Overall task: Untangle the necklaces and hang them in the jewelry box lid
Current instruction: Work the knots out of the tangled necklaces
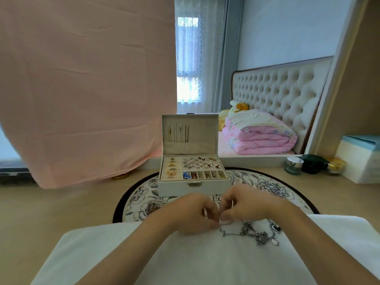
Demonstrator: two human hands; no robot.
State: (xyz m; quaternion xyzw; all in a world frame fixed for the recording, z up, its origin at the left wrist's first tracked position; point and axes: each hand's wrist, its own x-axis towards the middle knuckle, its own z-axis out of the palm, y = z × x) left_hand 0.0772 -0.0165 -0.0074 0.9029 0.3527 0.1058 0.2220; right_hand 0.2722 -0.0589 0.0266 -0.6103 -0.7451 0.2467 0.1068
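A cream jewelry box (193,187) stands open on the round floral mat, its lid (205,130) upright with several thin gold necklaces (178,132) hanging at the lid's left. A tangle of silver necklaces (258,233) lies on the white cloth (185,262) in front of me. My left hand (192,214) and my right hand (244,204) meet above the cloth, fingertips together, both pinching a thin silver chain (225,230) that trails right into the tangle.
The floral mat (139,200) sits on a beige tabletop. Small jars (294,165) and a stack of boxes (362,159) stand at the right. A pink sheet (82,89) hangs at the left. The box's trays hold rings and earrings (200,162).
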